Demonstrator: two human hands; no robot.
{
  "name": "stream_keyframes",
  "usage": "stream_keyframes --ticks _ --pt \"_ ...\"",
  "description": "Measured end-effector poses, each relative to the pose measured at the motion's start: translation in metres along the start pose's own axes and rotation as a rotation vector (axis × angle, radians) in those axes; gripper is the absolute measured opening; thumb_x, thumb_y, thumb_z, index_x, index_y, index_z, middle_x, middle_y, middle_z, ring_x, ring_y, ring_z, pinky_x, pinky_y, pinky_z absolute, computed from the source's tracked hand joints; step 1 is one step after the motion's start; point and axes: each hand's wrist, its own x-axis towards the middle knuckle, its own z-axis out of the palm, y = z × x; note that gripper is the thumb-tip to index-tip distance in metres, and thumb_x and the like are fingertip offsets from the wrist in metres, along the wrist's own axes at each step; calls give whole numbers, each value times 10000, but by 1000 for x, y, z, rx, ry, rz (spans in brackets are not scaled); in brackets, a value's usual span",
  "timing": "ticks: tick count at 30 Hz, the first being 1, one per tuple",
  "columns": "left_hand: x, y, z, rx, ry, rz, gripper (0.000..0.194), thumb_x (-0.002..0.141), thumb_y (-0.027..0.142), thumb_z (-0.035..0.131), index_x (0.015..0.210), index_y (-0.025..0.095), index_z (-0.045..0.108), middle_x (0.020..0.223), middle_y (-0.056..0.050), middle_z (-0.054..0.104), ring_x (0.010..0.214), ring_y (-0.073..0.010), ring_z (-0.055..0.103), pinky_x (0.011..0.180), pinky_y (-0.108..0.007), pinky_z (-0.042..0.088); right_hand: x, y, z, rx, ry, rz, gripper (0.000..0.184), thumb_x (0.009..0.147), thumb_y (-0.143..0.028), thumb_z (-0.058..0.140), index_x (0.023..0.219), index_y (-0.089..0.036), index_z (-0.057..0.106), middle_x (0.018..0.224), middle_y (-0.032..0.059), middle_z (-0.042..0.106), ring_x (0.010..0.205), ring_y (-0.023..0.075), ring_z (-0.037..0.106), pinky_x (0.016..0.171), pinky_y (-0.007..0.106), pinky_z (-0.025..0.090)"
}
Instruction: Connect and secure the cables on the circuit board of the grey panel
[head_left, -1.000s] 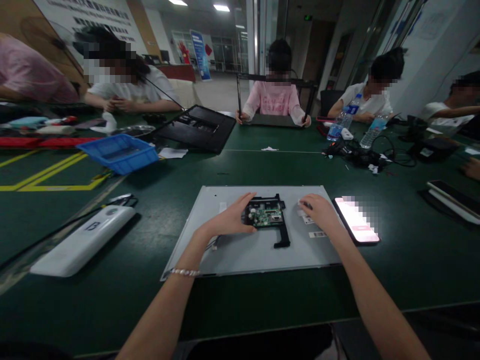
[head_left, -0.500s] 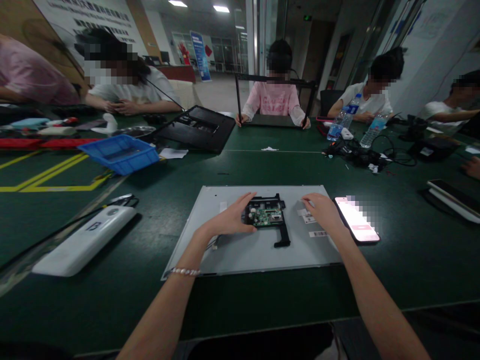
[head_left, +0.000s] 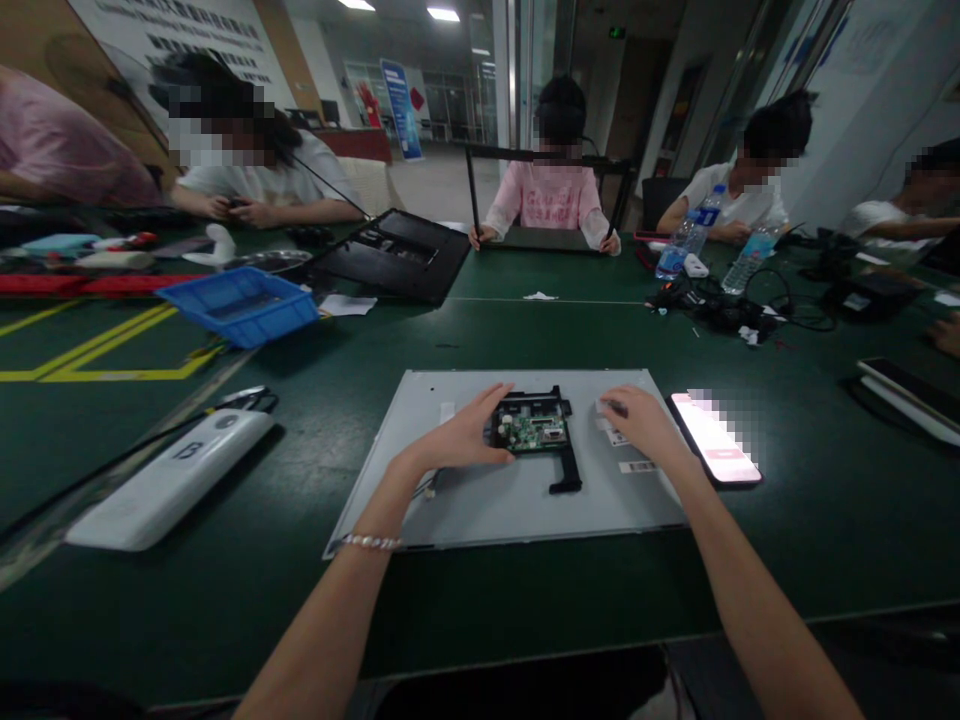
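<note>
A flat grey display panel (head_left: 480, 515) lies on the green table in front of me. On it rests a black plastic bracket (head_left: 568, 468) that frames a green circuit board (head_left: 529, 428). My left hand (head_left: 469, 430) holds the bracket's left end, fingers along its far edge and thumb along its near edge. To the right, over the panel's white labels (head_left: 637, 467), my right hand (head_left: 636, 415) is closed in a pinch. Something small and dark shows at its fingertips, too indistinct to name. A thin cable (head_left: 429, 490) comes out beneath my left wrist.
A lit phone (head_left: 712, 440) lies right of the panel. To the left is a white oblong device (head_left: 176, 480) with a cable. Farther back stand a blue bin (head_left: 244, 310), a tilted black casing (head_left: 397, 250) and water bottles (head_left: 746, 260). People sit around the table.
My right hand's fingers have shifted slightly over the labels, and a small dark spot now shows at their tips. My left hand and the bracket look unmoved.
</note>
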Motion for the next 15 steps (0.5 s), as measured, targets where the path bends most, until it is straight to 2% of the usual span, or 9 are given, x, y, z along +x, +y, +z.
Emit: stream_keyframes --ticks 4,15 --pt "1 3 -1 4 -10 -20 1009 666 385 668 1458 156 85 1526 -138 92 1387 -322 129 1142 -456 131 1 3 4 15 10 13 208 834 -249 555 999 -191 667 1010 90 633 937 204 585 846 353 456" --pt "1 0 0 9 -6 -13 1008 671 393 668 1464 201 76 1533 -111 86 1385 -328 130 1135 -468 142 4 14 14 26 33 30 213 816 -280 562 971 -185 674 926 89 634 825 189 596 762 323 463"
